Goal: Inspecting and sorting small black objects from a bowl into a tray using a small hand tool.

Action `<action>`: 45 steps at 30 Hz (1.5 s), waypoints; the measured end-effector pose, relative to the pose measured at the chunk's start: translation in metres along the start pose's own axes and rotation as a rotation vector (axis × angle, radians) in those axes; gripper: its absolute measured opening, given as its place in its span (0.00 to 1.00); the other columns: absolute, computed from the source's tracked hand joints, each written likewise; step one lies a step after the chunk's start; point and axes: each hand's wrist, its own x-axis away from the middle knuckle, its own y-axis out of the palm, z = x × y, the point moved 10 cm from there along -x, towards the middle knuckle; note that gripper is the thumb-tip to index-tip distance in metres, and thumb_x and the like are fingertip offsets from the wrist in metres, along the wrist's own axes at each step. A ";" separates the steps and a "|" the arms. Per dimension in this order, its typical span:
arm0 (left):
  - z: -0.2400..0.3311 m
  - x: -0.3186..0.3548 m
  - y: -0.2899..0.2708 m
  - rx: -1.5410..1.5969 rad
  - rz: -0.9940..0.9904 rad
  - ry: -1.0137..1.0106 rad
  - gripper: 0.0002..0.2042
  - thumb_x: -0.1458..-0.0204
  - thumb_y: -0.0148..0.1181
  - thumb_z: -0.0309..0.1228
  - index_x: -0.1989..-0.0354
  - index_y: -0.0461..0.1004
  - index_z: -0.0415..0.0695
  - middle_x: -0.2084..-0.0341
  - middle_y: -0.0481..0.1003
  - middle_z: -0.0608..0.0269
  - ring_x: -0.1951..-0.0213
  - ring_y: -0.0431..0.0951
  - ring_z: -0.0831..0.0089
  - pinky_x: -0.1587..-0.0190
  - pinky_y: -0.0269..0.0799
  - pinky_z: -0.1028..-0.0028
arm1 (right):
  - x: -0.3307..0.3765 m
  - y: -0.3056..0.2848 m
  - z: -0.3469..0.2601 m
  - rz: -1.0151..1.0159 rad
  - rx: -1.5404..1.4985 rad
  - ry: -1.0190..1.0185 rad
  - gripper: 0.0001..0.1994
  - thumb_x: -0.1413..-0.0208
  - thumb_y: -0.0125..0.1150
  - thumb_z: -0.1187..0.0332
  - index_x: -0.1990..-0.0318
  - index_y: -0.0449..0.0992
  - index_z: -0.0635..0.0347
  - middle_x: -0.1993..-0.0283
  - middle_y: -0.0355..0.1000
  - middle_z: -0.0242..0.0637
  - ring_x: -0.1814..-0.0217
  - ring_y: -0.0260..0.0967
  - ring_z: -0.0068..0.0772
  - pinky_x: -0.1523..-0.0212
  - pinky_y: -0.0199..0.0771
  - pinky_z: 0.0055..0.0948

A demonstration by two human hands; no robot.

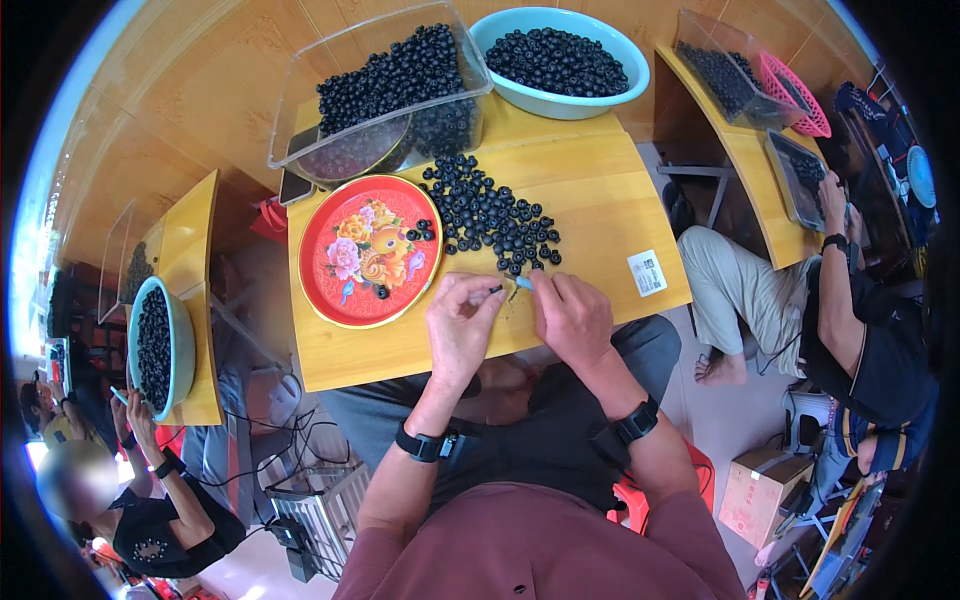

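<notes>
Head view: both hands meet at the near edge of the yellow wooden counter [600, 215]. The left hand [462, 325] pinches one small black round bead [495, 290] at its fingertips; the right hand [572, 315] pinches what looks like a thin pale-blue tool [524, 283], though it is too small to be sure. The loose pile of black beads [495, 215] lies just beyond both hands, with the red flowered round tray [345, 290] to its left, nearer the left hand.

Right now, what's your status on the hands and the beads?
Left hand pinching small black bead. Right hand holding light-blue tool. Loose black bead pile just beyond; red floral tray left.
</notes>
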 end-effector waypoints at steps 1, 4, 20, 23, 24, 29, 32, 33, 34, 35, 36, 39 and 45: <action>0.001 0.000 -0.001 -0.025 -0.005 0.028 0.08 0.47 0.70 0.18 0.60 0.82 0.39 0.64 0.75 0.63 0.66 0.77 0.78 0.61 0.75 0.77 | 0.000 0.000 0.000 -0.001 -0.005 -0.003 0.09 0.46 0.61 0.72 0.57 0.79 0.59 0.74 0.67 0.34 0.73 0.72 0.35 0.73 0.73 0.35; 0.012 -0.002 -0.001 -0.128 0.009 0.082 0.08 0.47 0.71 0.18 0.59 0.82 0.38 0.63 0.76 0.62 0.67 0.77 0.79 0.63 0.74 0.77 | 0.001 -0.002 0.000 0.008 -0.012 -0.009 0.09 0.45 0.61 0.72 0.57 0.78 0.59 0.75 0.67 0.34 0.73 0.71 0.35 0.74 0.72 0.36; -0.016 0.001 0.000 -0.031 0.024 -0.118 0.10 0.47 0.69 0.18 0.56 0.80 0.38 0.62 0.78 0.62 0.65 0.81 0.77 0.61 0.78 0.78 | 0.001 -0.005 -0.003 0.041 -0.032 -0.037 0.08 0.45 0.62 0.71 0.57 0.78 0.58 0.76 0.64 0.33 0.75 0.70 0.34 0.75 0.71 0.35; -0.017 0.000 0.000 -0.054 0.023 -0.083 0.09 0.47 0.69 0.19 0.57 0.81 0.38 0.62 0.79 0.61 0.64 0.82 0.75 0.61 0.78 0.77 | 0.002 -0.005 -0.004 0.043 -0.029 -0.052 0.08 0.45 0.62 0.71 0.58 0.77 0.57 0.76 0.64 0.32 0.75 0.70 0.33 0.75 0.71 0.35; -0.008 -0.001 0.000 -0.071 0.043 -0.020 0.09 0.47 0.69 0.19 0.58 0.81 0.38 0.63 0.79 0.61 0.64 0.82 0.75 0.61 0.78 0.76 | 0.002 -0.005 -0.003 0.041 -0.028 -0.049 0.08 0.45 0.62 0.71 0.58 0.77 0.57 0.76 0.64 0.32 0.75 0.70 0.33 0.75 0.71 0.35; 0.001 -0.001 0.002 -0.171 0.015 -0.014 0.10 0.48 0.70 0.20 0.57 0.81 0.39 0.65 0.79 0.60 0.64 0.83 0.74 0.61 0.78 0.74 | 0.004 -0.002 -0.006 0.018 -0.032 -0.088 0.07 0.44 0.62 0.70 0.58 0.78 0.57 0.76 0.64 0.31 0.75 0.69 0.32 0.76 0.70 0.33; -0.002 0.000 0.006 -0.186 -0.027 -0.011 0.12 0.46 0.68 0.17 0.53 0.79 0.37 0.62 0.77 0.65 0.62 0.80 0.81 0.57 0.78 0.79 | 0.005 0.000 -0.006 0.017 -0.030 -0.092 0.08 0.44 0.62 0.70 0.58 0.78 0.57 0.76 0.64 0.31 0.75 0.69 0.31 0.76 0.70 0.33; -0.005 0.000 0.006 -0.165 -0.028 -0.033 0.13 0.46 0.68 0.17 0.53 0.78 0.37 0.63 0.78 0.64 0.62 0.80 0.81 0.57 0.78 0.79 | 0.005 0.000 -0.006 0.016 -0.030 -0.091 0.08 0.44 0.62 0.70 0.58 0.78 0.57 0.76 0.64 0.31 0.75 0.69 0.31 0.76 0.70 0.33; -0.007 0.001 0.007 -0.143 -0.028 -0.055 0.13 0.46 0.68 0.16 0.52 0.78 0.37 0.63 0.78 0.64 0.62 0.81 0.81 0.57 0.78 0.79 | 0.005 0.000 -0.006 0.014 -0.029 -0.092 0.08 0.44 0.61 0.70 0.57 0.78 0.58 0.76 0.64 0.31 0.75 0.69 0.31 0.76 0.70 0.33; -0.007 0.001 0.007 -0.143 -0.029 -0.056 0.13 0.46 0.68 0.16 0.52 0.78 0.37 0.63 0.78 0.64 0.62 0.81 0.81 0.57 0.78 0.79 | 0.005 0.000 -0.006 0.013 -0.028 -0.093 0.08 0.44 0.61 0.70 0.57 0.78 0.58 0.76 0.64 0.31 0.75 0.69 0.32 0.76 0.70 0.33; -0.007 0.001 0.007 -0.145 -0.036 -0.059 0.14 0.46 0.68 0.16 0.52 0.78 0.37 0.63 0.78 0.64 0.61 0.81 0.80 0.56 0.78 0.79 | 0.004 -0.001 -0.006 0.012 -0.027 -0.092 0.08 0.44 0.61 0.70 0.57 0.78 0.58 0.76 0.64 0.31 0.75 0.69 0.32 0.76 0.70 0.33; -0.009 0.001 0.008 -0.111 -0.036 -0.072 0.14 0.46 0.68 0.16 0.51 0.77 0.37 0.64 0.79 0.64 0.61 0.81 0.81 0.56 0.78 0.80 | 0.004 0.000 -0.006 0.009 -0.031 -0.089 0.09 0.44 0.61 0.70 0.57 0.78 0.58 0.76 0.64 0.32 0.75 0.69 0.32 0.75 0.70 0.33; -0.020 0.002 0.003 0.035 -0.036 -0.110 0.13 0.45 0.66 0.15 0.52 0.76 0.37 0.63 0.78 0.65 0.62 0.80 0.81 0.56 0.77 0.80 | -0.002 0.004 -0.002 -0.028 -0.030 -0.033 0.09 0.47 0.62 0.71 0.57 0.80 0.58 0.75 0.66 0.32 0.74 0.71 0.32 0.74 0.72 0.34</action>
